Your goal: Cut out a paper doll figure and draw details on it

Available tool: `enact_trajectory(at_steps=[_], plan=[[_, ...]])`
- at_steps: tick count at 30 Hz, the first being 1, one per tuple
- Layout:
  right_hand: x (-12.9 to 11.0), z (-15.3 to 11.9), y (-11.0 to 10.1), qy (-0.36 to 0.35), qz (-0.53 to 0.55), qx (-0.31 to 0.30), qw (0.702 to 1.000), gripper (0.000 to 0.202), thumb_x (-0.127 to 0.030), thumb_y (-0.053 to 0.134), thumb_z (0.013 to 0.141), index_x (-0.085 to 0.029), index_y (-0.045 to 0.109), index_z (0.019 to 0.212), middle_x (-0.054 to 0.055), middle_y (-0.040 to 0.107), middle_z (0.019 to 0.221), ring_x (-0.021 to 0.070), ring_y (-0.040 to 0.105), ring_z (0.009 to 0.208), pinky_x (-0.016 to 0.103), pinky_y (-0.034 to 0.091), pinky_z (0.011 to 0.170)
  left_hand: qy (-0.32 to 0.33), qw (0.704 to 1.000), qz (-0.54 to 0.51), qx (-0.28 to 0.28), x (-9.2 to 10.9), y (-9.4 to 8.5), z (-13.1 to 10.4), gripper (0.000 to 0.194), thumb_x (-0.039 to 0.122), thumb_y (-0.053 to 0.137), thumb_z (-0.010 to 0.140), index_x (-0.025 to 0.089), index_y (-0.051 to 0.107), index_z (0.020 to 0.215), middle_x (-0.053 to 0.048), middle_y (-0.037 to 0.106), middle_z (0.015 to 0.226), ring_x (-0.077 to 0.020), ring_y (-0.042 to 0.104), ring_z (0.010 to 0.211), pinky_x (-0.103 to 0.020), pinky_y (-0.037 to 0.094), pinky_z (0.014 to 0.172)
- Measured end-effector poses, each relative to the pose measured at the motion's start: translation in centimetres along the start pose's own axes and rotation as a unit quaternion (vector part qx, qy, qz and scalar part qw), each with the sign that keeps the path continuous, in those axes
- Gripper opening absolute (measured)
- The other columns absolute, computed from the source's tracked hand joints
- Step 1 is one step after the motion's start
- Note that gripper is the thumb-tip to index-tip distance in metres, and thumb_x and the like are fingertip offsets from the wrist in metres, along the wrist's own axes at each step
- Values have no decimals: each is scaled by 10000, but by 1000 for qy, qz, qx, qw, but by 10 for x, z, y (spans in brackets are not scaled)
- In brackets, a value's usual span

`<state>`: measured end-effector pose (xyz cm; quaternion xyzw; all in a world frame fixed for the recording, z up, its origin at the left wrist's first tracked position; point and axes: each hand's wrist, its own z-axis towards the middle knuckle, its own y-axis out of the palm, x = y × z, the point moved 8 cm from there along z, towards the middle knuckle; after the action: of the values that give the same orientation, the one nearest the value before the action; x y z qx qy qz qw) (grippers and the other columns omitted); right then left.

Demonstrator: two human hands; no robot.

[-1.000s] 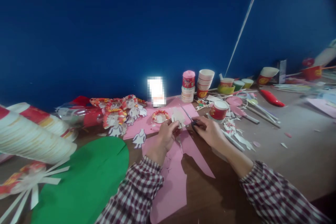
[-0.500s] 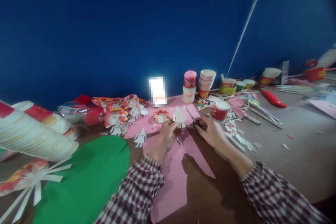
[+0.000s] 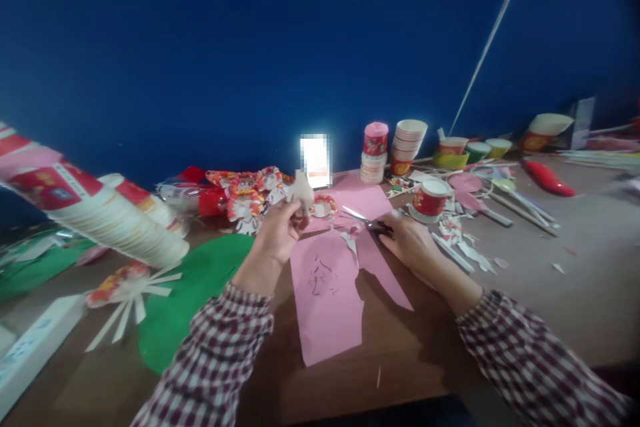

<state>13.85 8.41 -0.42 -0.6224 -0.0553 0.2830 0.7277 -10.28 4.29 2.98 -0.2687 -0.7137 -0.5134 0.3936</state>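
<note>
Between the thumb and fingers of my left hand (image 3: 275,237) is a small pale paper cutout (image 3: 301,193), held up above the table. My right hand (image 3: 413,243) grips a pair of scissors (image 3: 367,221) by the handles, the blades pointing left and away from the cutout. Below and between the hands lies pink paper (image 3: 327,307) with dark marks on it. A ring with red and yellow trim (image 3: 325,207) rests just beyond my left hand. Several decorated paper figures (image 3: 245,203) are piled behind that hand.
A long stack of paper cups (image 3: 120,233) leans at the left, by a green sheet (image 3: 200,280) and a white power strip (image 3: 40,347). Upright cups (image 3: 409,140) stand along the blue wall. At right are a red-and-white cup (image 3: 431,197), paper scraps (image 3: 475,253) and a red object (image 3: 549,178).
My left hand has moved left and up with the cutout, away from the scissors. A white scrap now lies on the pink paper. The view has shifted left.
</note>
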Motion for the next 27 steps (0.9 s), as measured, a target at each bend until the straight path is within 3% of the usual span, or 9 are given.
enact_trajectory(at_steps=[3, 5, 7, 12, 16, 20, 24, 27], plan=[[-5, -1, -4, -13, -17, -21, 1000, 269, -217, 558, 835, -168, 639, 1087, 98, 689, 1003, 228, 630, 891, 289, 422, 760, 29, 998, 0, 56, 18, -41, -30, 166, 131, 702, 654, 144, 594, 779, 29, 634, 683, -58, 568, 554, -168, 485, 533], [-7, -1, -6, -18, -23, -30, 999, 269, -203, 552, 828, -157, 656, 1073, 113, 672, 1032, 239, 613, 927, 302, 415, 793, 30, 997, 10, 76, 16, -62, -55, 189, 142, 723, 651, 143, 605, 799, 24, 644, 696, -70, 584, 580, -168, 490, 529], [-8, -1, -3, -29, -25, -54, 998, 260, -202, 545, 822, -141, 676, 1038, 132, 660, 1023, 248, 601, 926, 315, 409, 801, 6, 997, 32, 69, 2, -72, -82, 227, 157, 748, 642, 136, 620, 828, 8, 658, 718, -75, 586, 585, -168, 489, 526], [-10, -4, 2, -59, -2, -99, 993, 197, -201, 548, 808, -148, 700, 921, 98, 674, 939, 198, 603, 862, 261, 401, 763, -78, 994, 72, 2, -49, -64, -139, 251, 243, 774, 674, 118, 636, 842, -31, 664, 750, -106, 605, 675, -215, 511, 640], [-8, -5, 3, -35, 5, -81, 996, 192, -214, 541, 815, -136, 703, 883, 105, 686, 934, 195, 609, 855, 256, 398, 751, -94, 990, 98, -47, -72, -53, -156, 292, 280, 766, 695, 105, 663, 904, -52, 666, 803, -110, 597, 731, -221, 493, 711], [-6, -9, 3, -3, 11, -48, 999, 211, -240, 541, 821, -140, 701, 915, 104, 689, 949, 203, 616, 874, 260, 409, 749, -67, 984, 156, -57, -78, -53, -161, 323, 355, 732, 725, 109, 659, 920, -21, 627, 703, -89, 519, 594, -203, 438, 543], [1, -15, 2, 39, 19, -1, 999, 336, -224, 560, 814, -174, 618, 1140, 82, 686, 1002, 197, 619, 931, 256, 419, 765, -61, 979, 187, -60, -78, -54, -164, 370, 383, 722, 725, 108, 650, 962, -37, 631, 740, -117, 548, 664, -218, 443, 580], [7, -18, 1, 67, 17, 18, 997, 283, -244, 563, 820, -164, 631, 1083, 88, 690, 946, 209, 634, 867, 273, 431, 720, -61, 977, 198, -58, -75, -55, -162, 391, 406, 717, 720, 103, 647, 956, -29, 611, 706, -113, 530, 641, -221, 435, 577]])
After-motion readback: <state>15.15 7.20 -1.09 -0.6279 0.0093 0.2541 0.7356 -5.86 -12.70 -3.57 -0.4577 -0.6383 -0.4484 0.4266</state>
